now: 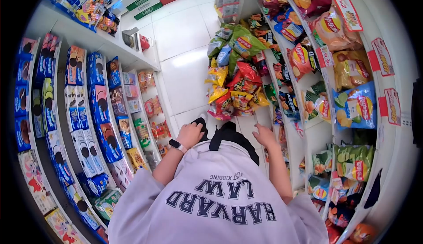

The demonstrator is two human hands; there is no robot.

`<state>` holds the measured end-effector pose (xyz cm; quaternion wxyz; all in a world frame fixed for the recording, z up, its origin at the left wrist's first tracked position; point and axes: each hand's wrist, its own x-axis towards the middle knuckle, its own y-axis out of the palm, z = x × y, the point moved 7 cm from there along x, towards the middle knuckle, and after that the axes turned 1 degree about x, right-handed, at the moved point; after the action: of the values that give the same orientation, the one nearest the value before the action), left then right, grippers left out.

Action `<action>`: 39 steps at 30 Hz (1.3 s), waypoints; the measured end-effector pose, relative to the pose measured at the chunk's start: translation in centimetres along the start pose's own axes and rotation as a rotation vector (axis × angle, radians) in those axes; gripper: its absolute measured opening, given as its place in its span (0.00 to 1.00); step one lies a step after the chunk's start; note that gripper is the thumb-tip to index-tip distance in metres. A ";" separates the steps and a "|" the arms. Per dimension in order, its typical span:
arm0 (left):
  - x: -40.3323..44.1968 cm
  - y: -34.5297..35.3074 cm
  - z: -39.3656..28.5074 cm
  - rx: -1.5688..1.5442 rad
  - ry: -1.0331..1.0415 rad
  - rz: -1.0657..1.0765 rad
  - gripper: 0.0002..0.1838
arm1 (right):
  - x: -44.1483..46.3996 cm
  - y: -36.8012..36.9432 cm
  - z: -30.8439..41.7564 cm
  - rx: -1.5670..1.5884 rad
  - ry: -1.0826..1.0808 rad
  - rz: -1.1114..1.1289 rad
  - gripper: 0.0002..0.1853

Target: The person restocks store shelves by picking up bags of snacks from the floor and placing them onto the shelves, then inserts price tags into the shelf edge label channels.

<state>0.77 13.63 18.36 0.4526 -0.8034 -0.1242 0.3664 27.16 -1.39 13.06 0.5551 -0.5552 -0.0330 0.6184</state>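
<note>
Shirt (216, 167), right hand (264, 135), bags (245, 77) (heaped) beyond

Colourful snack bags (243, 77), heaped tightly together

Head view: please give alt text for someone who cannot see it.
A heap of colourful snack bags lies in a tiled shop aisle between stocked shelves. Nearer are the left hand and right hand of a person in a printed shirt.
</note>
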 end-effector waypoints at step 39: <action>0.1 0.3 -31.5 0.397 1.446 0.214 0.14 | -17.1 9.5 -5.0 0.729 0.753 -0.713 0.18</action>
<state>22.91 -6.54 28.19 0.5192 -0.7547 0.3507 -0.1945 20.58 -20.27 16.00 0.8540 -0.4650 0.1942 0.1293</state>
